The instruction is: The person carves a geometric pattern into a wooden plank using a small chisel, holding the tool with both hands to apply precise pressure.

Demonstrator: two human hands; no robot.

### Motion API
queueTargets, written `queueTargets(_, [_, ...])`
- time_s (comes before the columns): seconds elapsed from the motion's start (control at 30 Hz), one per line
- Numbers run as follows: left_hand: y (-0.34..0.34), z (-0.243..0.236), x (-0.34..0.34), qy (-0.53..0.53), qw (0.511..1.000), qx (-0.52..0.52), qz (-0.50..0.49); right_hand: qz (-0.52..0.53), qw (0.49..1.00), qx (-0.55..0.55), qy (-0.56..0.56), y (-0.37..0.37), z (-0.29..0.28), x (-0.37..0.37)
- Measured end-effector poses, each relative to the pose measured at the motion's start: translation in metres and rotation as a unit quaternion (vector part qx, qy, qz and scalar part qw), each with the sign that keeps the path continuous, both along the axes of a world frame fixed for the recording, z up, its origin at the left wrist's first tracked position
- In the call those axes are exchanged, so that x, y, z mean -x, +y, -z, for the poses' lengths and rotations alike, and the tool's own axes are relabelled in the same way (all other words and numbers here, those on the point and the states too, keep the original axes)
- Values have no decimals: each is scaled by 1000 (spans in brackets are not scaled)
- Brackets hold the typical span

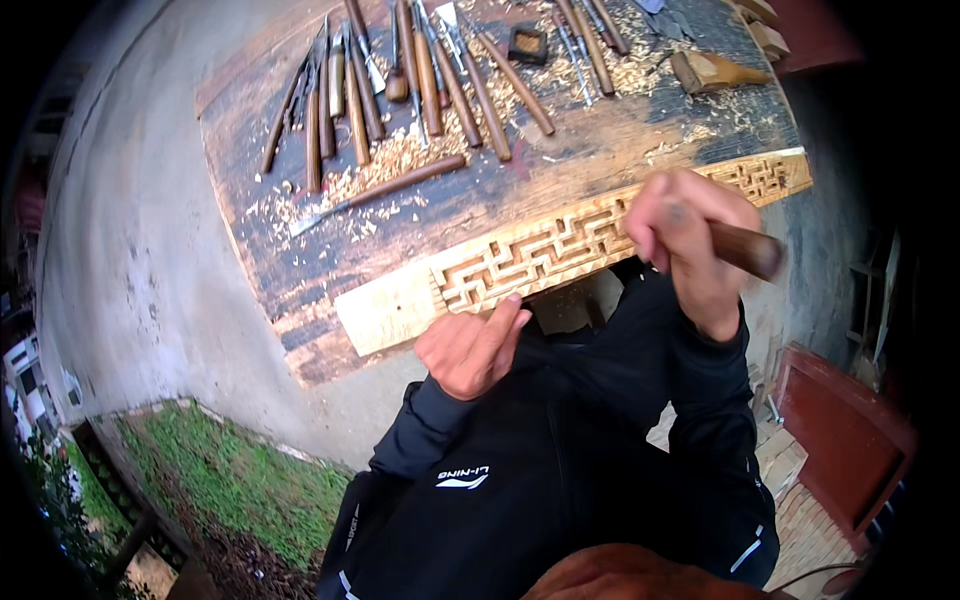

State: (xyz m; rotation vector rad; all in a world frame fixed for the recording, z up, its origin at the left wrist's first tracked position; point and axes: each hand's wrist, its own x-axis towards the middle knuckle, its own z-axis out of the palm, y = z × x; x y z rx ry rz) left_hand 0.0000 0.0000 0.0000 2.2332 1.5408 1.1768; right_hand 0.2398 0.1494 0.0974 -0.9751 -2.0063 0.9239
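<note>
A long pale board (385, 315) carved with a stepped maze pattern lies along the bench's near edge. My right hand (695, 235) is closed around a dark wooden tool handle (748, 250) above the board's right part; the handle is slightly blurred and the tool's working end is hidden. My left hand (470, 352) is closed on the near edge of the board, left of middle, its index fingertip at the border of the carving and its other fingers curled. Beyond the board a chisel (400, 185) lies among pale shavings.
The worn bench (250, 240) holds several wood-handled chisels (430, 95), a small dark box (527, 45) and a wooden mallet-like piece (718, 72). Concrete ground (130, 280) and grass (230, 485) lie left; a red board (830, 435) stands at lower right.
</note>
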Motion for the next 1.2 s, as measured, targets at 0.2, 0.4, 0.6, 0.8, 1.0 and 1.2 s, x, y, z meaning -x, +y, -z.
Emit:
queueTargets(0.2, [17, -3, -3, -9, 995, -51, -90, -58, 972, -109, -200, 47, 34, 9])
queueTargets(0.4, [23, 3, 4, 19, 992, -46, -118, -62, 910, -261, -316, 67, 72, -23])
queueTargets(0.6, [35, -1, 15, 34, 991, -44, -119, -21, 887, -264, -378, 67, 92, -26])
queueTargets(0.8, [50, -11, 17, 65, 992, -52, -94, 33, 910, -335, -241, 51, 99, -29])
queueTargets(1.0, [73, -30, 26, 154, 980, -16, -122, 4, 924, -244, -294, 55, 89, -27])
queueTargets(1.2, [93, -17, 39, 159, 976, -19, -150, 101, 940, -160, -284, 79, 81, 16])
